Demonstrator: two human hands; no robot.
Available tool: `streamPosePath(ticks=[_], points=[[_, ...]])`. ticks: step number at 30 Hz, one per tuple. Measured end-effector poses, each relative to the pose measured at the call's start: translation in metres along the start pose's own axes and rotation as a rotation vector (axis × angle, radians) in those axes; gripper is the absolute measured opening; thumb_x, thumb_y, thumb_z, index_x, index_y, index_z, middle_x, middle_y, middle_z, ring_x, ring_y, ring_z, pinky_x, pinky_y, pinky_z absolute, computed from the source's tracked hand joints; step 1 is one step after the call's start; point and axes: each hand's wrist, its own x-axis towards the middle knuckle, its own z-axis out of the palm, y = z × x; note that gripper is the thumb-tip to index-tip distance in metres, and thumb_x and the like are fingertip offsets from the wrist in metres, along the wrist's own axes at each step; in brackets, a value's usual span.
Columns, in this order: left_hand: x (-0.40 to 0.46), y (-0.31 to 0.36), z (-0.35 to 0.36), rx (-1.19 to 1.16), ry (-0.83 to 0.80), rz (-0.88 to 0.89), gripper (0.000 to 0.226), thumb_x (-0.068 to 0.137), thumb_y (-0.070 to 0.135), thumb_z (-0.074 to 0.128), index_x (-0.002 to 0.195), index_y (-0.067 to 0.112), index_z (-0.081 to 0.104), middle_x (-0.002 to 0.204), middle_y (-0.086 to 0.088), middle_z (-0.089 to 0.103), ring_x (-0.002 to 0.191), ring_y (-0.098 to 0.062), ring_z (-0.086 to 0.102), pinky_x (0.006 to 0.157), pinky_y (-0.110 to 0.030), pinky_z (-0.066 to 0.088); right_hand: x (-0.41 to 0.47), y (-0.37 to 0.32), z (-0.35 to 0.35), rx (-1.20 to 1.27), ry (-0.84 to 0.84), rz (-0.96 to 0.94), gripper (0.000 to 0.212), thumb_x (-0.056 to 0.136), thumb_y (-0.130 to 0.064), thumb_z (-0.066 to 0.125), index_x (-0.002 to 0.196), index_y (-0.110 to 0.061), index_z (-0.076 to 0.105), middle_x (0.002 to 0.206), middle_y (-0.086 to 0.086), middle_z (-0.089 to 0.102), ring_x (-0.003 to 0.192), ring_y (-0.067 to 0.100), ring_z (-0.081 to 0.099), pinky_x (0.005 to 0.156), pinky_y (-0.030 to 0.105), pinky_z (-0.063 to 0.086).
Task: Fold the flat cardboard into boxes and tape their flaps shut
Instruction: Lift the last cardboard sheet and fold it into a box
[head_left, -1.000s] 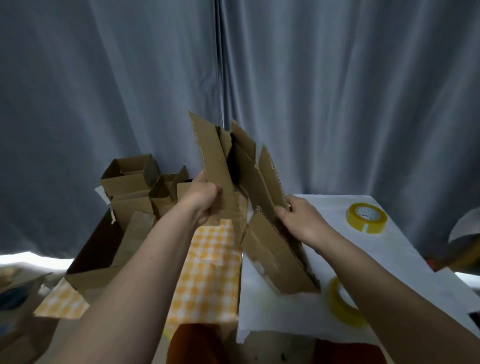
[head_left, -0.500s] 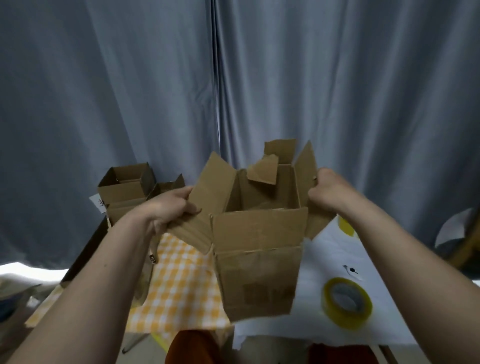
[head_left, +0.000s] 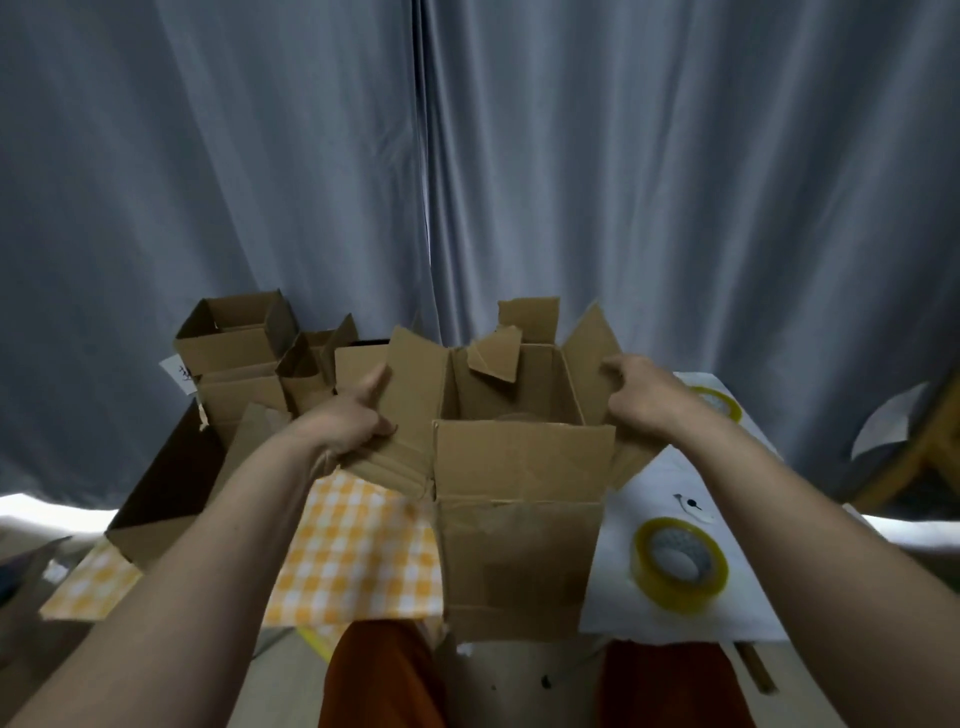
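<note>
A brown cardboard box (head_left: 519, 540) stands opened into a square tube in front of me, its top flaps spread outward. My left hand (head_left: 358, 415) grips the left top flap, thumb on its upper face. On the other side, my right hand (head_left: 636, 397) holds the right top flap. The far flap is torn and bent inward. A yellow tape roll (head_left: 679, 565) lies on the white sheet to the right of the box. A second tape roll (head_left: 719, 402) shows partly behind my right hand.
Several open cardboard boxes (head_left: 234, 343) are piled at the back left. A yellow checked cloth (head_left: 358, 551) lies under my left arm. The white-covered table (head_left: 675, 478) is at right. A grey curtain (head_left: 467, 156) hangs behind. Orange-clad legs (head_left: 384, 680) are below.
The flat cardboard has been pulled open into a box shape. Both hands moved apart onto the side flaps, and the box now sits lower and closer to me.
</note>
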Motion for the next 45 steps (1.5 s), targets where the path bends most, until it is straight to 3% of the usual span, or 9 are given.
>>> streamPosePath(ticks=[5,8,14,18,24,29,34,40,45], points=[[-0.006,-0.011,0.025,0.323,0.097,-0.041,0.082,0.084,0.006,0.067,0.15,0.033,0.027,0.149,-0.01,0.034,0.11,-0.022,0.05,0.084,-0.028,0.048,-0.003,0.015,0.012,-0.18,0.048,-0.021,0.038,0.084,-0.012,0.051,0.121,-0.01,0.055,0.124,0.014,0.058,0.111,0.034,0.055,0.089,0.04,0.048],[-0.006,-0.004,0.043,0.715,0.233,0.335,0.071,0.086,0.007,0.063,0.146,0.034,0.035,0.157,-0.001,0.024,0.142,-0.027,0.023,0.114,-0.038,0.024,0.0,0.016,0.015,-0.115,0.045,-0.023,0.036,0.083,-0.01,0.051,0.117,-0.01,0.059,0.121,0.014,0.059,0.108,0.034,0.055,0.085,0.038,0.046],[-0.001,-0.022,0.089,0.936,-0.067,0.485,0.047,0.098,0.035,0.044,0.145,0.033,0.038,0.154,0.008,0.032,0.144,-0.016,0.018,0.118,-0.042,0.001,0.012,0.04,0.023,-0.091,0.01,0.016,0.04,0.081,-0.002,0.045,0.117,-0.006,0.061,0.124,0.016,0.059,0.112,0.033,0.054,0.094,0.041,0.047],[-0.004,-0.061,0.103,0.854,-0.168,0.362,0.068,0.09,0.05,0.056,0.149,0.03,0.028,0.161,0.005,0.009,0.147,-0.014,-0.005,0.118,-0.042,-0.008,0.003,0.074,0.053,0.029,-0.149,0.005,0.04,0.094,-0.007,0.042,0.128,-0.017,0.058,0.14,0.013,0.047,0.123,0.032,0.047,0.097,0.032,0.04],[-0.001,-0.066,0.099,0.871,-0.075,0.408,0.059,0.089,0.052,0.057,0.142,0.032,0.042,0.161,0.003,0.011,0.148,-0.018,0.0,0.118,-0.039,-0.005,-0.011,0.066,0.06,-0.357,0.216,-0.36,0.058,0.098,-0.047,0.028,0.111,-0.008,0.068,0.15,0.007,0.036,0.143,0.026,0.018,0.117,0.042,0.009],[-0.001,-0.062,0.101,0.72,-0.1,0.338,0.061,0.092,0.038,0.059,0.147,0.023,0.036,0.16,0.005,0.014,0.148,-0.019,0.002,0.121,-0.038,0.004,-0.035,0.042,0.048,0.053,-0.354,-0.433,0.082,0.067,-0.083,0.026,0.096,-0.023,0.074,0.114,-0.006,0.067,0.128,-0.002,0.031,0.109,0.03,0.012],[0.011,-0.056,0.111,0.558,-0.046,0.261,0.083,0.088,0.032,0.068,0.153,0.026,0.017,0.16,-0.001,0.017,0.147,-0.023,0.004,0.118,-0.038,0.01,-0.031,0.037,0.035,-0.226,-0.792,-0.293,0.055,0.057,-0.07,0.072,0.101,-0.039,0.058,0.103,-0.019,0.061,0.092,0.001,0.058,0.09,0.028,0.048],[0.05,-0.034,0.126,0.436,0.079,0.172,0.097,0.075,0.041,0.078,0.151,0.018,0.02,0.153,-0.006,0.031,0.142,-0.026,0.023,0.113,-0.039,0.026,-0.024,0.036,0.068,-0.395,-0.389,-0.315,0.068,0.073,-0.057,0.07,0.129,-0.026,0.044,0.123,-0.002,0.055,0.109,0.02,0.052,0.098,0.04,0.038],[0.09,-0.005,0.131,0.351,0.146,0.235,0.108,0.07,0.043,0.082,0.152,0.013,0.018,0.155,-0.006,0.029,0.143,-0.024,0.025,0.115,-0.035,0.023,-0.018,0.042,0.082,-0.235,-0.464,-0.367,0.071,0.075,-0.042,0.074,0.134,-0.024,0.04,0.134,-0.001,0.045,0.115,0.015,0.045,0.091,0.028,0.041]])
